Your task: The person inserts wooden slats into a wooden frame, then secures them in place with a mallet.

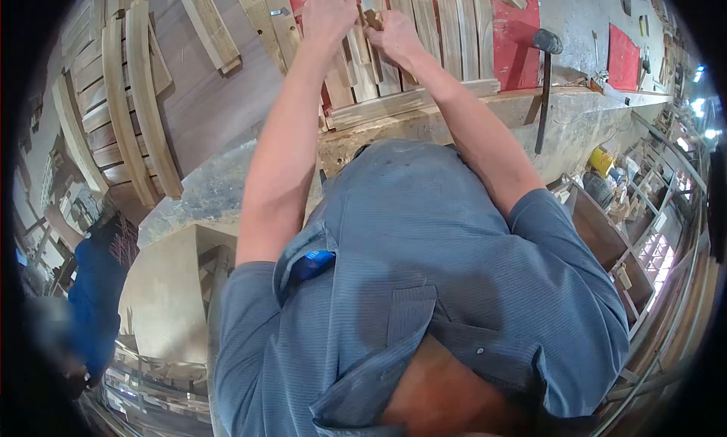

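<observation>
At the top of the view, several pale wooden slats point(448, 35) stand side by side against a wooden rail point(413, 104) on the bench. My left hand point(329, 14) is closed at the upper end of a narrow wooden slat point(357, 45); its fingertips are partly hidden. Just to the right, the fingers of my right hand point(395, 37) are wrapped round a short brown piece of wood point(372, 19), low over the row. Both hands are close together, the forearms reaching across the rail.
A black-headed mallet point(547, 43) lies right of the slats, its handle over the bench edge. Red sheeting point(516, 47) shows beneath the row. At left are stacked curved wooden parts point(151, 96) and a loose board point(208, 24). Another person in blue point(98, 285) is at lower left.
</observation>
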`<action>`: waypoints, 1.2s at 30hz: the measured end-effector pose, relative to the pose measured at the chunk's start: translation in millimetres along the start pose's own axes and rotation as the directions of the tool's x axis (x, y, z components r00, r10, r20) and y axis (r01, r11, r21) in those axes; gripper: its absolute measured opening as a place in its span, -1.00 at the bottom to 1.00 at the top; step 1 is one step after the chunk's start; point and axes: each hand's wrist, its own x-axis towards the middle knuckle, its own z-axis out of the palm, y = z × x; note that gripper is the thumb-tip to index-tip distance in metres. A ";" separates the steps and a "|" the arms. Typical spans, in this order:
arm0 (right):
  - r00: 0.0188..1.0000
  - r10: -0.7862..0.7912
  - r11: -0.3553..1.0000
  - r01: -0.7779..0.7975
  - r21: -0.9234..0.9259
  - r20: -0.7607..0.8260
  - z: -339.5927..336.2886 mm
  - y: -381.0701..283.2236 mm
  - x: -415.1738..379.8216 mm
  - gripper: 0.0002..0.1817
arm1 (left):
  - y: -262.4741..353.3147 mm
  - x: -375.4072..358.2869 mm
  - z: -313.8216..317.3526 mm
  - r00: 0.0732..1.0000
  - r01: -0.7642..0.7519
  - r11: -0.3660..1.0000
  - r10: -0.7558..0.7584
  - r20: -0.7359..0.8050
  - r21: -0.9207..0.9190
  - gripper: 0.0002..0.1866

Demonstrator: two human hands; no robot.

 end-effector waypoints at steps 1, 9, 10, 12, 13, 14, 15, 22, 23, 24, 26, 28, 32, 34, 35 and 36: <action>1.000 -0.008 1.000 0.008 -0.004 -0.006 -10.2 -3.2 -0.7 -0.62 | -4.3 11.9 6.5 0.996 -0.072 0.992 0.066 0.067 0.105 -0.57; 0.980 0.199 0.919 -0.177 0.352 -0.028 -52.9 -22.7 -30.4 -0.61 | 7.0 49.0 4.2 0.945 -0.066 0.975 -0.007 0.326 0.212 -0.67; 0.989 0.148 0.914 -0.147 0.377 0.027 -50.4 -25.4 -28.7 -0.61 | 9.0 49.1 -0.4 0.939 0.039 0.999 -0.030 0.342 -0.019 -0.71; 0.998 0.054 0.944 -0.061 0.323 0.031 -42.2 -25.5 -27.1 -0.63 | 17.2 42.6 -2.8 0.911 0.236 0.885 -0.058 0.408 -0.401 -0.72; 0.998 0.057 0.939 -0.062 0.337 0.025 -35.8 -18.9 -28.2 -0.63 | 17.6 39.4 4.3 0.909 0.231 0.893 -0.056 0.412 -0.387 -0.72; 0.999 0.047 0.961 -0.038 0.272 -0.025 -29.6 -12.9 -29.0 -0.63 | 17.6 34.4 11.3 0.901 0.289 0.839 -0.075 0.427 -0.461 -0.70; 0.997 0.033 0.979 -0.018 0.205 -0.072 -25.2 -6.0 -28.5 -0.63 | 17.0 31.5 16.7 0.892 0.345 0.775 -0.095 0.443 -0.530 -0.66; 0.984 0.169 0.984 -0.171 0.041 0.054 -58.6 11.9 -12.0 -0.62 | 33.4 14.8 24.5 0.963 0.201 0.914 -0.120 0.240 -0.353 -0.54; 0.977 0.173 0.985 -0.175 0.001 0.128 -58.1 12.0 -8.0 -0.63 | 28.1 24.4 31.2 0.984 0.088 0.962 -0.043 0.173 -0.257 -0.54; 0.964 0.177 0.984 -0.172 -0.041 0.200 -58.0 12.2 -5.7 -0.64 | 22.9 32.4 38.9 0.993 -0.025 0.988 0.043 0.114 -0.154 -0.54; 0.967 0.094 0.996 -0.088 -0.033 0.237 -54.6 17.1 -6.5 -0.64 | 35.3 50.1 47.4 0.972 -0.168 0.985 0.171 0.161 -0.036 -0.56; 0.963 0.020 1.000 -0.013 -0.028 0.269 -50.6 22.3 -4.6 -0.63 | 45.0 63.2 60.7 0.928 -0.315 0.947 0.294 0.227 0.062 -0.57; 0.894 0.168 0.985 -0.165 -0.042 0.416 -65.6 28.9 0.1 -0.63 | 44.8 74.0 78.5 0.823 -0.342 0.939 0.314 0.473 -0.030 -0.68; 0.816 0.216 0.964 -0.266 0.016 0.536 -83.5 36.3 -13.0 -0.63 | 41.4 69.2 77.6 0.757 -0.423 0.906 0.366 0.541 -0.021 -0.71; 0.859 0.253 0.914 -0.363 0.182 0.445 -90.2 45.1 -18.8 -0.63 | 39.0 66.1 73.7 0.772 -0.447 0.894 0.396 0.498 -0.019 -0.73; 0.882 0.309 0.829 -0.434 0.354 0.356 -91.3 49.5 -24.7 -0.62 | 37.0 60.7 70.6 0.780 -0.470 0.883 0.423 0.461 -0.016 -0.75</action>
